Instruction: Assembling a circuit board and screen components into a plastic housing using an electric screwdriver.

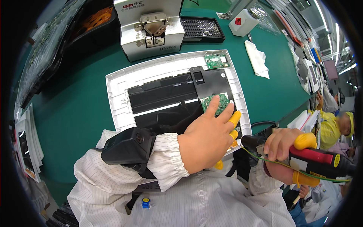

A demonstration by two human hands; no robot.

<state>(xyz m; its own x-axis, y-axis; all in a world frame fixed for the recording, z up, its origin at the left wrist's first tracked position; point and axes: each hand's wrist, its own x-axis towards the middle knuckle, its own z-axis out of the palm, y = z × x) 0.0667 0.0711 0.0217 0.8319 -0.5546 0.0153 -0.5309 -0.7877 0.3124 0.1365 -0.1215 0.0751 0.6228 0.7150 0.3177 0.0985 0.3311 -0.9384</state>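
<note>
My left hand (203, 143) lies over the right part of a white plastic frame (159, 68), fingers stretched and spread. Its fingertips touch a green circuit board (224, 101) set on a black plate (211, 81) inside the frame. Two of its fingers wear yellow finger cots. To the right, my right hand (280, 144) is wrapped round a red and black electric screwdriver (315, 157). The screwdriver's black front end points left, near the frame's lower right corner; its bit is hard to make out. A second green board (216, 61) sits in the frame's upper right corner.
Beyond the frame stand a silver screw feeder (151, 34) and a black tray of small metal parts (204, 29). A white bottle (243, 22) and white cloth (257, 59) lie right on the green mat (72, 90). Stacked panels (28, 140) stand left; people work at right.
</note>
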